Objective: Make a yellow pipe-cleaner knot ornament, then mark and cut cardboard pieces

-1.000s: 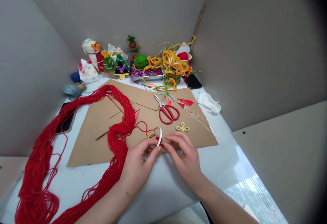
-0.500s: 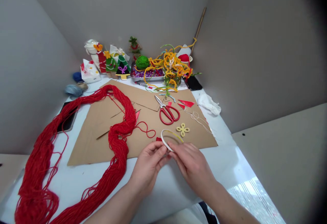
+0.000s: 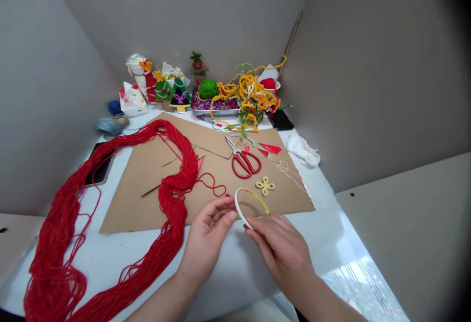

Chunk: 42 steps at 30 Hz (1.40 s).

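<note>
The right hand (image 3: 281,251) pinches the lower edge of a white plastic hoop (image 3: 237,208) lined with yellow strip, its fingers clenched; the left hand (image 3: 208,236) stays relaxed and open just beside it; the hoop is held above the front edge of a brown cardboard sheet (image 3: 136,199), near a yellow knotted ornament (image 3: 265,185).

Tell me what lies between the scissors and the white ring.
Only bare cardboard, in the head view, lies between the scissors and the white ring.

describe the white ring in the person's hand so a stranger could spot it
At the near edge of the large brown cardboard sheet, the person's right hand pinches a thin white ring. A yellow strand lines its inside, unlike the flat yellow knot-shaped piece lying beyond it.
</note>
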{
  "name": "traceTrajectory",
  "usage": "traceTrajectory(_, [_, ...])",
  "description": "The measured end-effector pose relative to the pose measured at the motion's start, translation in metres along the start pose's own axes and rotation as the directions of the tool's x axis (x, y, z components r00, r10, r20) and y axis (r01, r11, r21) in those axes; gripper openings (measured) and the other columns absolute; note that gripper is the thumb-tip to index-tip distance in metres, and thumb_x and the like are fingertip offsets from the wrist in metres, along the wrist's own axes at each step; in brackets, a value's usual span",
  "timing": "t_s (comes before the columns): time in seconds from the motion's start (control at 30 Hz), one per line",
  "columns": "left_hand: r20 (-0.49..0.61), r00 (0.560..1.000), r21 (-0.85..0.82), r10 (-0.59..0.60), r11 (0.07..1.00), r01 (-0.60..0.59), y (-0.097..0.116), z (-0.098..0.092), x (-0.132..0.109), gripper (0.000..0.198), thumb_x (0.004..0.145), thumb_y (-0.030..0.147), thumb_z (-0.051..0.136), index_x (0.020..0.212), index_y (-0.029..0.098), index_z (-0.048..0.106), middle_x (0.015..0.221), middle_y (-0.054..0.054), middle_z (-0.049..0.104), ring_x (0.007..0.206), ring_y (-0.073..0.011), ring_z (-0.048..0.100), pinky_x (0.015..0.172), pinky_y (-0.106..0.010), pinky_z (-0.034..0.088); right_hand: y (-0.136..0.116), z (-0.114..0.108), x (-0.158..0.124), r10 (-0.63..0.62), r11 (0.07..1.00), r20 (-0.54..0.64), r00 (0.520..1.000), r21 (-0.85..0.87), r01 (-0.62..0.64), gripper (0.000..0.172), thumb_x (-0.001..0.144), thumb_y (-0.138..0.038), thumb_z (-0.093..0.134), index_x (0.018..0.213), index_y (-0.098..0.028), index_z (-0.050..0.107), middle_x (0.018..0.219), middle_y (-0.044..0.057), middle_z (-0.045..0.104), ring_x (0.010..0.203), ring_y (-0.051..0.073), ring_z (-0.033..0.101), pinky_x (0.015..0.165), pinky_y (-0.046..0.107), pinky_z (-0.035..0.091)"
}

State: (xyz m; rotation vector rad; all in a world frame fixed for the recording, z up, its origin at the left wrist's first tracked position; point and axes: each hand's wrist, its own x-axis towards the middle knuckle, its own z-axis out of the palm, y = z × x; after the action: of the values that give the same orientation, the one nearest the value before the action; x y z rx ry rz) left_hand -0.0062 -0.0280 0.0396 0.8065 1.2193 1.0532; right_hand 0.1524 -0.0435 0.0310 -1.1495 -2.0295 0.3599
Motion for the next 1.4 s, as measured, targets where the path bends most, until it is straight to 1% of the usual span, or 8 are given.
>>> traceTrajectory(0.1, [0.007,0.996,-0.132,-0.085,0.988,0.085,-0.004,0.005,-0.008,0.024,0.077,0.033,0.066,0.094,0.015,0.066,0.102,-0.01,0.07,0.096,-0.0204,0.063,0.089,-0.033,0.048,-0.005,0.008,-0.001,-0.015,0.999,-0.008,1.0,0.033,0.015,0.021,0.085,-0.01,0.054,0.104,-0.019,0.058,0.081,0.006,0.068,0.073,0.02,0.062,0.066,0.034,0.049])
traceTrajectory(0.17, [-0.035,0.998,-0.136,-0.046,0.99,0.041,-0.003,0.005,-0.011,0.02,0.078,0.033,0.065,0.088,0.015,0.066,0.099,-0.009,0.071,0.094,-0.0203,0.064,0.088,-0.033,0.048,-0.007,0.01,0.001,-0.025,0.997,-0.022,0.999,0.073,0.026,0.023,0.084,-0.012,0.057,0.106,-0.019,0.058,0.086,0.007,0.069,0.08,0.021,0.063,0.071,0.035,0.051])
traceTrajectory(0.37, [-0.005,0.982,0.216,0.191,0.959,-0.185,0.008,-0.003,-0.008,0.014,0.083,0.033,0.059,0.083,0.019,0.06,0.08,-0.002,0.071,0.079,-0.0157,0.064,0.078,-0.027,0.048,-0.007,-0.002,0.016,0.064,0.992,-0.156,0.986,0.114,-0.046,0.027,0.083,-0.012,0.059,0.108,-0.023,0.059,0.103,0.008,0.064,0.096,0.021,0.062,0.081,0.034,0.052])
traceTrajectory(0.57, [0.12,0.966,0.484,0.23,0.836,-0.259,0.0,-0.006,-0.012,0.017,0.086,0.031,0.053,0.095,0.023,0.065,0.081,-0.001,0.071,0.077,-0.016,0.064,0.073,-0.026,0.047,-0.003,0.006,0.022,0.065,0.984,-0.132,0.989,0.173,-0.041,0.03,0.085,-0.007,0.054,0.108,-0.024,0.063,0.099,0.007,0.063,0.091,0.018,0.062,0.077,0.032,0.053])
traceTrajectory(0.73, [0.126,0.955,0.537,0.268,0.791,-0.293,-0.005,-0.006,-0.015,0.023,0.086,0.025,0.051,0.106,0.025,0.063,0.1,-0.005,0.07,0.091,-0.0193,0.064,0.08,-0.029,0.048,-0.001,0.012,0.019,0.067,0.986,-0.113,0.991,0.16,-0.049,0.027,0.086,-0.009,0.055,0.107,-0.024,0.062,0.097,0.007,0.064,0.089,0.018,0.061,0.077,0.032,0.053])
traceTrajectory(0.97, [0.151,0.92,0.555,0.362,0.739,-0.382,-0.007,-0.005,-0.012,0.022,0.086,0.019,0.049,0.103,0.022,0.062,0.097,-0.007,0.065,0.089,-0.0188,0.061,0.078,-0.029,0.048,0.001,0.013,0.022,0.115,0.977,-0.049,0.992,0.188,-0.104,0.011,0.088,-0.013,0.051,0.088,-0.021,0.058,0.084,0.005,0.061,0.082,0.017,0.06,0.071,0.03,0.052])
traceTrajectory(1.17, [0.152,0.912,0.591,0.381,0.705,-0.393,-0.009,-0.006,-0.013,0.021,0.087,0.018,0.048,0.103,0.021,0.061,0.096,-0.007,0.065,0.09,-0.0188,0.06,0.079,-0.029,0.047,0.003,0.016,0.021,0.121,0.976,-0.049,0.991,0.189,-0.11,0.021,0.088,-0.013,0.051,0.106,-0.022,0.057,0.098,0.008,0.06,0.092,0.018,0.059,0.078,0.032,0.051])
traceTrajectory(1.4, [0.157,0.898,0.592,0.411,0.689,-0.419,-0.008,-0.004,-0.014,0.022,0.086,0.016,0.049,0.102,0.021,0.062,0.096,-0.007,0.065,0.091,-0.0192,0.06,0.08,-0.029,0.047,0.003,0.014,0.023,0.114,0.968,-0.051,0.992,0.229,-0.1,0.01,0.087,-0.012,0.053,0.089,-0.021,0.058,0.085,0.005,0.06,0.083,0.017,0.059,0.072,0.03,0.051])
